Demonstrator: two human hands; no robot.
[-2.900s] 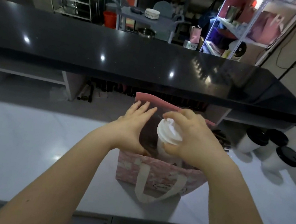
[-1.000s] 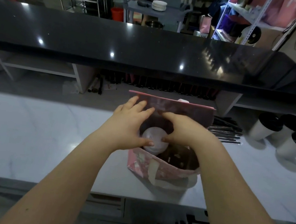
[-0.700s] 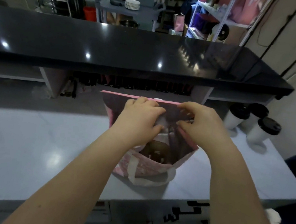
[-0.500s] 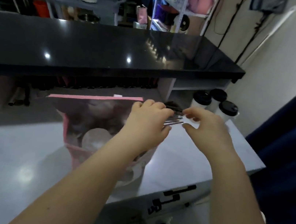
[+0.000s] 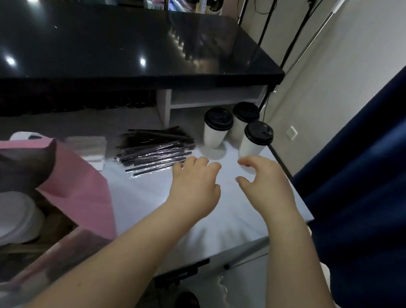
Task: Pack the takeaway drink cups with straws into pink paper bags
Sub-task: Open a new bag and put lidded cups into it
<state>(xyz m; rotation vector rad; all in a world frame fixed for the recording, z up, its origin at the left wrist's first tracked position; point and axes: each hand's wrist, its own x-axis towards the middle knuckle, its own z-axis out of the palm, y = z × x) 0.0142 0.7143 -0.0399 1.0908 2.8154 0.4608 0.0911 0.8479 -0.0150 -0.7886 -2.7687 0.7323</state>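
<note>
We see the pink paper bag standing open at the near left of the white tabletop, its mouth towards us, and inside it a white-lidded cup sits upright against the left side. Our left hand hovers over the tabletop with its fingers loosely curled, holding nothing; its fingertips lie just beside the near end of the wrapped black straws, though we cannot tell whether they touch. Our right hand hangs to the right of it, thumb and fingers spread a little apart and bent, also holding nothing, just in front of the black-lidded cups. Those three cups stand upright and close together at the far right corner of the tabletop, beside the straws. Between the bag and the straws lies a flat stack of white napkins. Beyond all this runs a glossy black ledge, raised above the tabletop, and a dark blue curtain hangs at the right.
</note>
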